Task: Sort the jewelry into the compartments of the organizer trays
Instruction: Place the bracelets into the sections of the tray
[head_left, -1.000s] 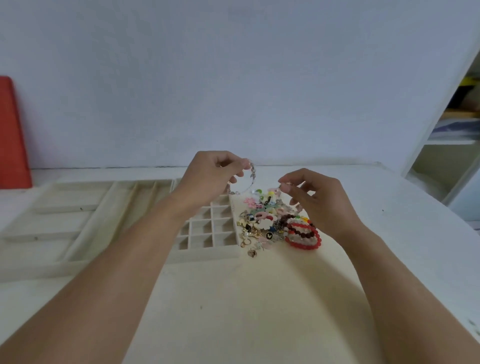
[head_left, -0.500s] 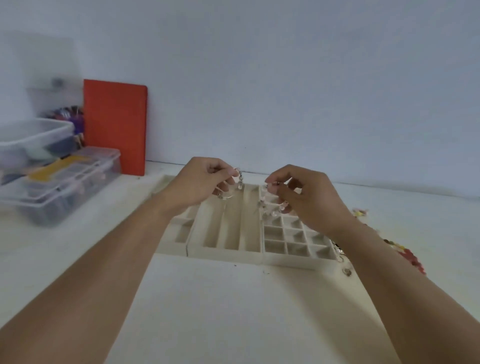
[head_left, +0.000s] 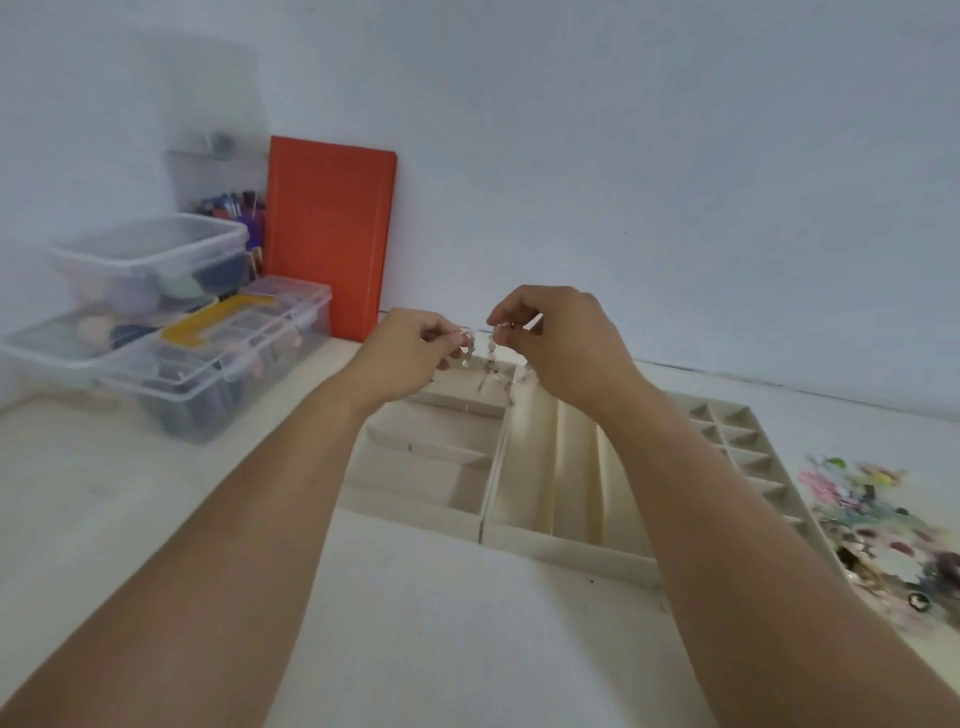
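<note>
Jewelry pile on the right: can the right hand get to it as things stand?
Probably not yet. The right hand pinches one end of the beaded chain, shared with the left hand, over the trays. Nothing blocks the way to the pile.

Count, my view. Two hands raised: my left hand (head_left: 410, 353) and my right hand (head_left: 563, 343), both pinching one pale beaded strand of jewelry (head_left: 491, 364). Cream organizer trays, side by side: three sections visible — one tray with wide cross-divided compartments (head_left: 431, 467), one tray with long lengthwise channels (head_left: 550, 467), one tray of small grid cells (head_left: 748, 441). One mixed heap of colourful jewelry (head_left: 883, 530); pieces too blurred to count. Two clear lidded plastic storage boxes (head_left: 208, 364), plus a third stacked clear lidded box (head_left: 150, 260). One upright red-orange board (head_left: 327, 234).
</note>
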